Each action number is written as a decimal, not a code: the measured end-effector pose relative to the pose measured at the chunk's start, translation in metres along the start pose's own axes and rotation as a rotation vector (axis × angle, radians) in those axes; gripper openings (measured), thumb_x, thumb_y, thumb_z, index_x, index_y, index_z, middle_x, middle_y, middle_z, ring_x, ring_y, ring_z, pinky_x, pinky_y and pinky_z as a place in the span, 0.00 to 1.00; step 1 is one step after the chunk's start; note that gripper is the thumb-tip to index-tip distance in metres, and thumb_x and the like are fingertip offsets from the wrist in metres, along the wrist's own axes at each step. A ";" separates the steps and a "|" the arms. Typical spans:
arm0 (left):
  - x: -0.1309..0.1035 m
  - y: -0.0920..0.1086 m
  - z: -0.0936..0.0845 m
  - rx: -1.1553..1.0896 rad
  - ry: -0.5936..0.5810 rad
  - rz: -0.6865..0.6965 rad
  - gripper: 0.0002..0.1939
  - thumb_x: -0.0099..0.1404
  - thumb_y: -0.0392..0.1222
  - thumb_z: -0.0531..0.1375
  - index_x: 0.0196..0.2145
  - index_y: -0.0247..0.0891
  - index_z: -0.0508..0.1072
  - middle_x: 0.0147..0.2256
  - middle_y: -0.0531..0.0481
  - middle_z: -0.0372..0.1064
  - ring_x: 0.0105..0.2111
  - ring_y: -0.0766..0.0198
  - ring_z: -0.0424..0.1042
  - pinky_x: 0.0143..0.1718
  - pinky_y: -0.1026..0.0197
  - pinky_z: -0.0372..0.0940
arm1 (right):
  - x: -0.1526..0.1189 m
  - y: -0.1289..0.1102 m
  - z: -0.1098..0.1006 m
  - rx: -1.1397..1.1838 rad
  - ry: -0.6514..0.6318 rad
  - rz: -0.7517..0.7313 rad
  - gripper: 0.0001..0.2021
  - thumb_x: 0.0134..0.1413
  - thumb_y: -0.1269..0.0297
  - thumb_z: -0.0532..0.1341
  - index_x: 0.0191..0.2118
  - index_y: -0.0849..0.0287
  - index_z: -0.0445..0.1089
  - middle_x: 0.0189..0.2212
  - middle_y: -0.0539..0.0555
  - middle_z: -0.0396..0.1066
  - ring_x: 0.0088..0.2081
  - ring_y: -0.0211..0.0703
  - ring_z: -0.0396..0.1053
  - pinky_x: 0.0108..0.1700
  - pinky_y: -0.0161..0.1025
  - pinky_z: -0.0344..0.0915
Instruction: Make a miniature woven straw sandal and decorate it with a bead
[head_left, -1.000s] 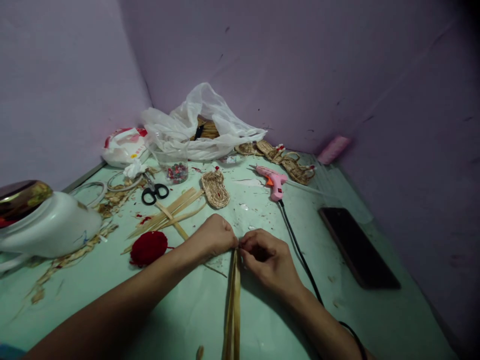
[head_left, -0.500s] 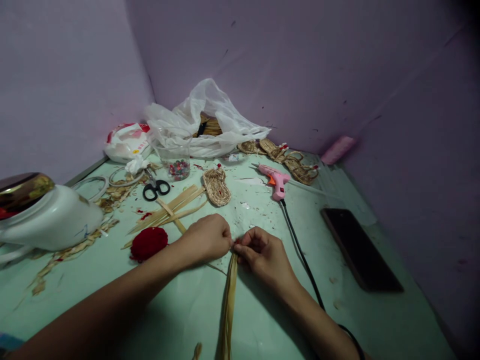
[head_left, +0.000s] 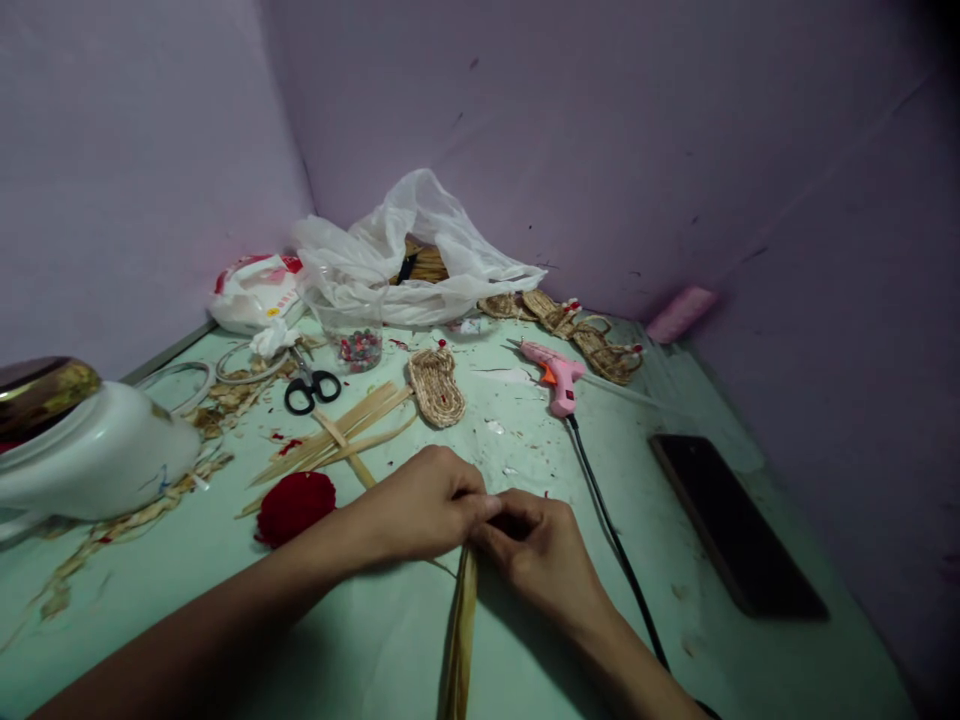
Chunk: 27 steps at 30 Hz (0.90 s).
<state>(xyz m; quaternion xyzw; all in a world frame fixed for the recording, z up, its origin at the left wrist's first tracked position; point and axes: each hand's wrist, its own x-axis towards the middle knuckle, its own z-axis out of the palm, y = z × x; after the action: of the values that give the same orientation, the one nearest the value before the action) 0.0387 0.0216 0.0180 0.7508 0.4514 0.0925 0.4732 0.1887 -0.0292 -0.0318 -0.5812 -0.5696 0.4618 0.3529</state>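
A bundle of dried leaf strips (head_left: 461, 640) runs from between my hands down toward the lower edge of the view. My right hand (head_left: 547, 550) pinches its upper end between thumb and fingers. My left hand (head_left: 431, 505) is closed, its thumb and finger meeting the right fingertips; what it pinches is hidden. A tiny red bit shows above the right knuckles. Left of my left wrist lies a ball of red yarn (head_left: 296, 508). Beyond it are loose flat strips (head_left: 337, 440) and a woven slipper-shaped piece (head_left: 436, 388) with a red bead.
A pink glue gun (head_left: 553, 375) with a black cord and a dark phone (head_left: 739, 525) lie at right. Scissors (head_left: 312, 390), a clear cup of beads (head_left: 360, 350), a white plastic bag (head_left: 420, 270), and woven slippers (head_left: 600, 350) lie farther back. A white pot (head_left: 105, 450) lies left.
The view has tilted slightly, so everything sits lower. My left thumb and fingers have come across onto the right fingertips, covering the bundle's upper end.
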 end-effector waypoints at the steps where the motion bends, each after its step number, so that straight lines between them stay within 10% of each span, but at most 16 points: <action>1: 0.003 -0.003 0.000 -0.079 0.012 -0.040 0.15 0.58 0.44 0.51 0.22 0.33 0.71 0.16 0.54 0.61 0.18 0.69 0.58 0.19 0.67 0.52 | 0.000 0.002 0.000 0.012 0.011 0.003 0.07 0.45 0.65 0.61 0.28 0.62 0.75 0.25 0.55 0.75 0.28 0.42 0.70 0.28 0.34 0.63; 5: 0.008 -0.012 0.001 -0.175 0.030 -0.126 0.14 0.54 0.39 0.53 0.36 0.33 0.73 0.15 0.55 0.63 0.17 0.67 0.62 0.19 0.67 0.54 | 0.000 0.010 0.001 0.068 0.027 0.000 0.06 0.46 0.65 0.61 0.27 0.61 0.74 0.23 0.53 0.74 0.25 0.39 0.68 0.25 0.33 0.62; 17: 0.003 -0.011 0.009 0.290 0.117 -0.012 0.10 0.50 0.36 0.54 0.25 0.41 0.76 0.23 0.49 0.73 0.24 0.61 0.69 0.23 0.64 0.54 | -0.002 0.006 0.000 0.081 0.008 -0.028 0.04 0.46 0.67 0.61 0.25 0.61 0.69 0.25 0.54 0.74 0.27 0.41 0.69 0.30 0.35 0.64; 27: 0.004 -0.010 0.002 0.191 0.090 0.013 0.11 0.51 0.34 0.53 0.26 0.40 0.75 0.19 0.52 0.69 0.20 0.66 0.64 0.21 0.66 0.52 | 0.001 0.007 0.000 0.103 -0.001 -0.009 0.04 0.45 0.67 0.61 0.25 0.61 0.68 0.24 0.54 0.73 0.27 0.40 0.69 0.30 0.35 0.64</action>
<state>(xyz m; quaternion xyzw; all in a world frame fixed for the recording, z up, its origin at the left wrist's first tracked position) 0.0359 0.0249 0.0077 0.7906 0.4739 0.0857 0.3782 0.1906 -0.0291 -0.0386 -0.5596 -0.5476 0.4893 0.3842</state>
